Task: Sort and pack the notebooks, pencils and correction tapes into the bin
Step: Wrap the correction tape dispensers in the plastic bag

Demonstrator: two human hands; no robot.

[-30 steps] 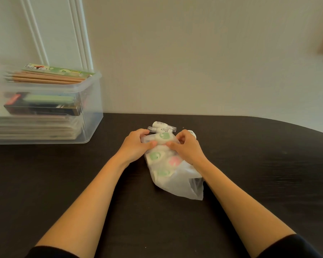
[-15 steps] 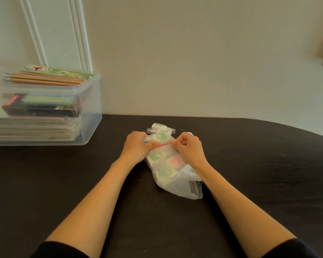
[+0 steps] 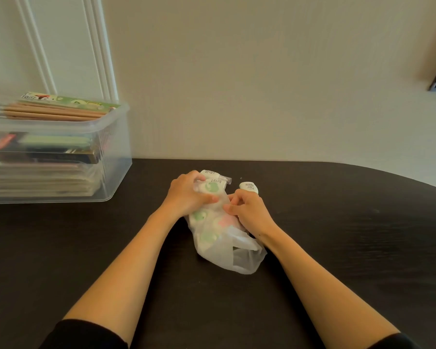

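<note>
thin clear bag lies mid table, both hands on its far end. left hand has fingers curled round that end with the thumb pressed across the front, gripping the bag plus a green tape; can't tell if that tape is inside the plastic or just out of it. right hand is just right of it, fingers curled in tight, pinching the bag film. bagged tapes show through as green and pink blobs, count unclear. capped tape lies on the table by the far side of the left hand's fingers. loose tape lies just beyond the right hand's knuckles, outside the bag. clear bin stands far left by the wall, well apart from the hands. in it: notebooks stacked at the bottom, dark box on them, pencils at rim level, green pack behind them. bin contents are blurred. black sleeves at bottom edge.
</note>
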